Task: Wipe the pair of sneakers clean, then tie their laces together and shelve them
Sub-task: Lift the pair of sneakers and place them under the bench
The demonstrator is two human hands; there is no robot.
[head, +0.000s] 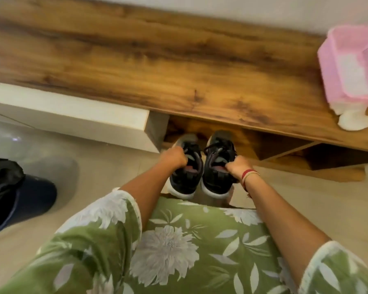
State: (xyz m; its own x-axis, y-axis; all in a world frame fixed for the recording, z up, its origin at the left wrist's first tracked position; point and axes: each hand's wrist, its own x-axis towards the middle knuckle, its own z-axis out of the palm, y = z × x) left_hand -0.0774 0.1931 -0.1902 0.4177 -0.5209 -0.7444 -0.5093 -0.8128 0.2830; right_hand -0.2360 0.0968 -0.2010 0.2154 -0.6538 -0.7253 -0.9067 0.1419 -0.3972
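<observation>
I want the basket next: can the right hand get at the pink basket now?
Probably not yet: the right hand grips the right sneaker, though the way to the pink basket on the wooden top looks free.

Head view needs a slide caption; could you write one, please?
Left hand and right hand hold the black sneakers, one each, toes toward the wooden shelf.

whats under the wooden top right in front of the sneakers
An open wood-lined compartment under the wooden top; the left sneaker and right sneaker have their toes at its mouth. Its back and anything deeper are hidden by the top's overhang.
</observation>
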